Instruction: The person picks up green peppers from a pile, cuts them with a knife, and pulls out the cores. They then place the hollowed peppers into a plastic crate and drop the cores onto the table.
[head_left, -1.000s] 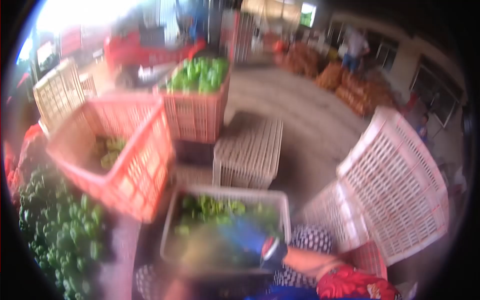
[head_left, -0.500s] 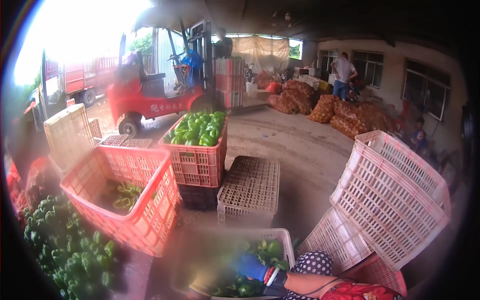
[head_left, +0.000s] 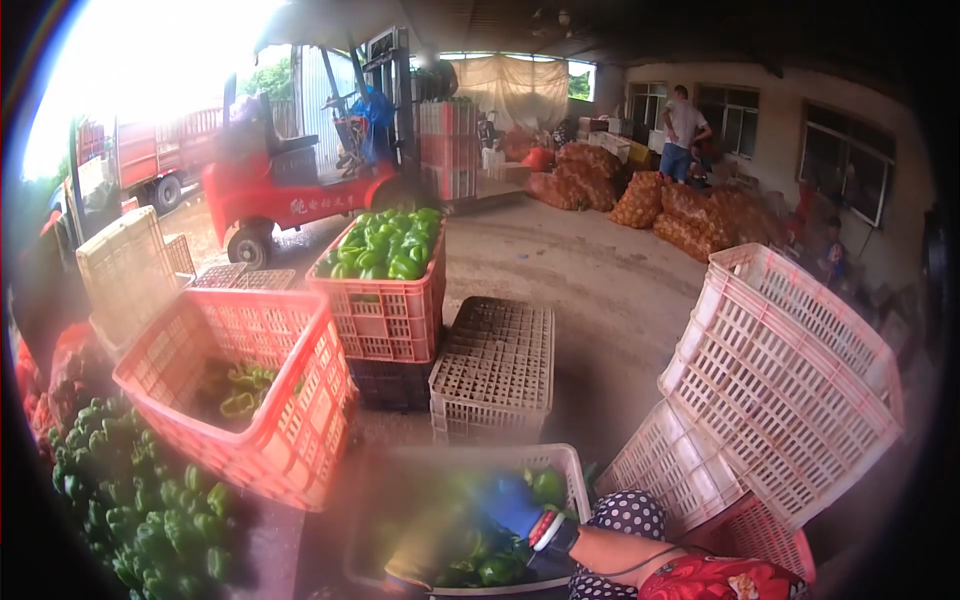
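A pale plastic crate (head_left: 573,478) sits low in front of me, with green bell peppers (head_left: 500,570) in it. My right hand (head_left: 510,506), in a blue glove with red and white bands at the wrist, reaches over these peppers. Its fingers dissolve into a blur, so what they hold, if anything, is hidden. My left hand (head_left: 415,560) shows as a smeared yellowish shape at the crate's near left side, its fingers not readable. Left of the crate stands a pink crate (head_left: 325,400) holding a few light green peppers (head_left: 245,390).
A heap of green peppers (head_left: 150,500) lies at lower left. Ahead, a full pepper crate (head_left: 385,320) stands beside an upturned crate (head_left: 492,370). Stacked white crates (head_left: 780,380) lean at right. Farther back are a red forklift (head_left: 290,190), filled sacks (head_left: 690,220) and a standing person (head_left: 683,135).
My right hand has moved slightly farther up over the peppers in the crate. The view has shifted a little, and the left hand stays near the crate's left side.
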